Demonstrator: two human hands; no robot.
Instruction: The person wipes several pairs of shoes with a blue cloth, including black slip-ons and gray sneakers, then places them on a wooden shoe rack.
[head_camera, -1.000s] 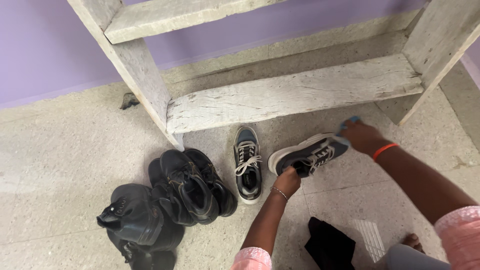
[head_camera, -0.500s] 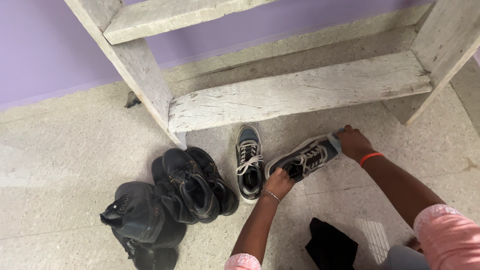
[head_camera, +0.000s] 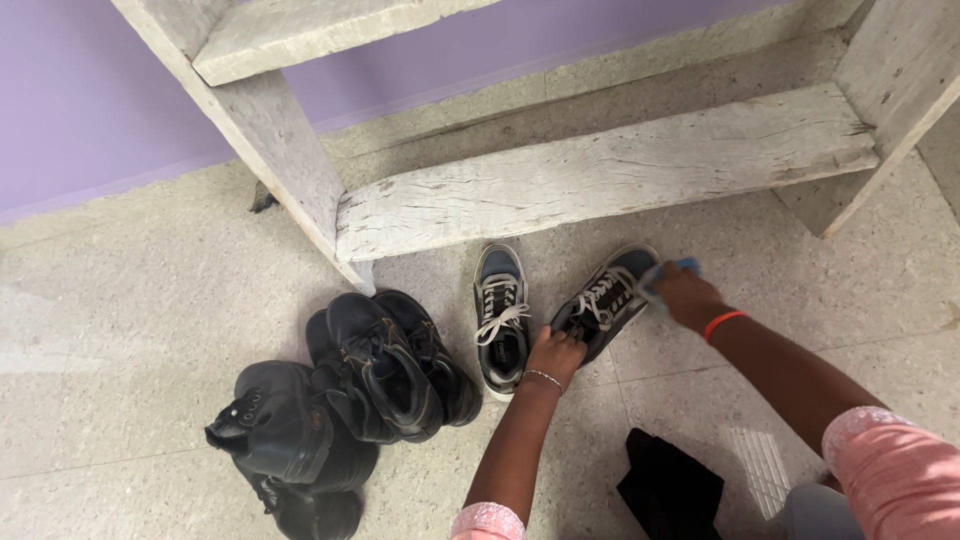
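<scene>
My left hand (head_camera: 555, 352) grips the heel end of a grey sneaker with white laces (head_camera: 606, 295), which lies tilted on the floor. My right hand (head_camera: 682, 295) is at the sneaker's toe side, holding a small blue cloth (head_camera: 684, 266) against it. The matching grey sneaker (head_camera: 499, 318) stands upright on the floor just to the left, apart from both hands.
A weathered wooden frame (head_camera: 600, 175) with a low plank and a slanted post stands against the purple wall. Several black boots (head_camera: 380, 365) are heaped at the left. A black cloth (head_camera: 668, 487) and a white ribbed object (head_camera: 762, 465) lie near my knee.
The sneaker in my hands has swung from lying on its side with the sole showing to nearly upright beside its mate. Both hands moved left and down with it.
</scene>
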